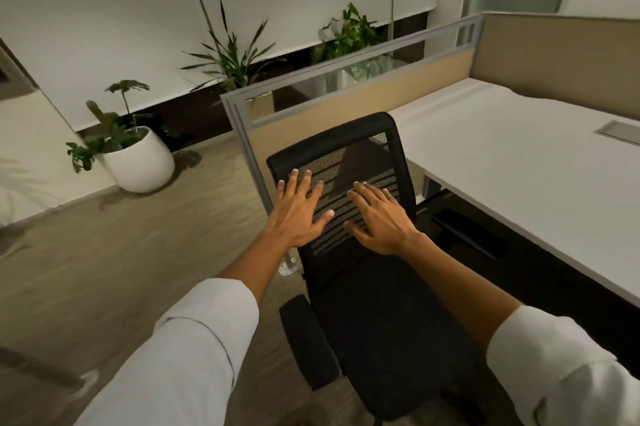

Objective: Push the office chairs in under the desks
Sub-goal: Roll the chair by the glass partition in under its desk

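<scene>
A black office chair [346, 145] with a mesh backrest stands at the left end of the white desk [519, 155], out from under it. Its seat [388, 339] points toward me and one armrest [308, 346] shows on the left. My left hand [301, 207] lies flat on the left part of the mesh backrest, fingers spread. My right hand [379, 217] lies flat on the right part of the mesh, also with fingers apart. Neither hand grips anything. The chair's base and wheels are hidden under the seat.
A low beige partition with a grey frame [346, 107] runs behind the chair and along the desk's far sides. A white pot with a plant [142, 162] stands on the wooden floor at the left. More plants line the wall. A grey cable hatch [620, 133] sits in the desktop.
</scene>
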